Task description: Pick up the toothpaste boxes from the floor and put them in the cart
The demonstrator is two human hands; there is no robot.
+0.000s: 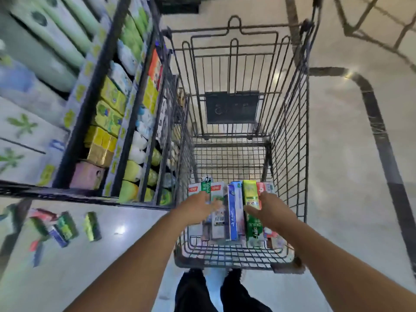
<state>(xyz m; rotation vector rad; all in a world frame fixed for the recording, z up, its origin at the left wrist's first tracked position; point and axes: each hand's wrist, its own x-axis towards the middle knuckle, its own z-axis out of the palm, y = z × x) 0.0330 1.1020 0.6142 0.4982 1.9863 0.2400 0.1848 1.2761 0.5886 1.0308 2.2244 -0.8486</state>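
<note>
Fingers on your left hand and right hand look spread, resting on the toothpaste boxes standing in the cart. More boxes on the floor wait beside the shelf. Push too hard and the row may tip over.

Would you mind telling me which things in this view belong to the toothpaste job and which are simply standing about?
Part of the job:
- toothpaste boxes in the cart
- toothpaste boxes on the floor
- cart
- left hand and right hand, both reaching over the boxes in the cart

Just standing about:
- shelf goods
- shelving frame
- dark floor stripe
</note>
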